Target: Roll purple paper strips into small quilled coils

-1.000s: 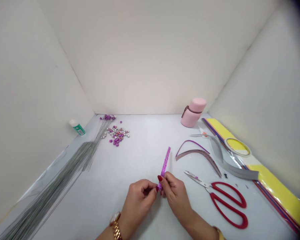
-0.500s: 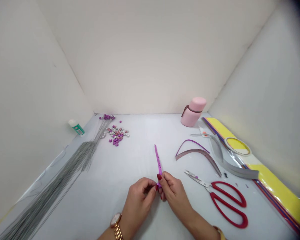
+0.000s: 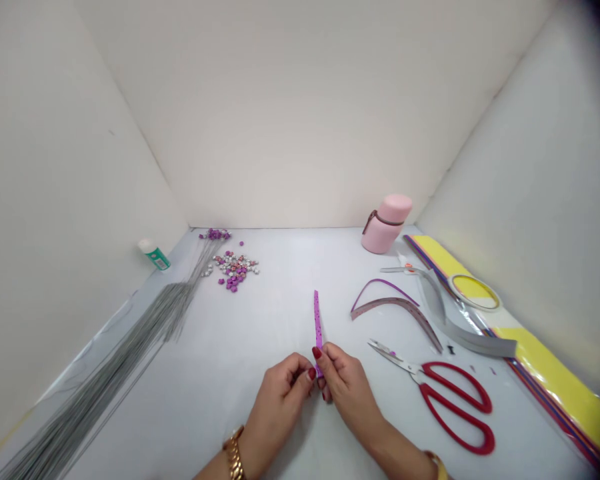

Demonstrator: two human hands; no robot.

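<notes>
- Your left hand (image 3: 277, 393) and right hand (image 3: 347, 387) meet at the middle of the surface (image 3: 180, 400), near its front edge.
- Your grip is pressed together on both sides: thumbs and fingertips pinch the lower end of the purple strip (image 3: 318, 320), and that end is mostly hidden by your fingers.
- The speckled strip stands nearly upright from your fingers, its top free above the middle of the surface.
- A gold watch (image 3: 234, 455) sits on your left wrist, at the picture's lower edge.
- The large scissors (image 3: 457, 381), with red handles, lie right of your right hand, well apart from it.
- Two curved strips (image 3: 390, 303), one purple and one grey, lie beyond those scissors.
- Further right, small scissors (image 3: 405, 269) and a tape roll (image 3: 475, 292) lie by a long grey strip (image 3: 473, 340).
- Yellow sheets (image 3: 555, 380) run along the right edge.
- Grey wires (image 3: 130, 333) fan along the left edge.
- Purple and silver beads (image 3: 233, 270) lie scattered near the far edge, between a glue bottle (image 3: 154, 257) at the far left corner and a pink jar (image 3: 386, 223) nearer the far right corner.
</notes>
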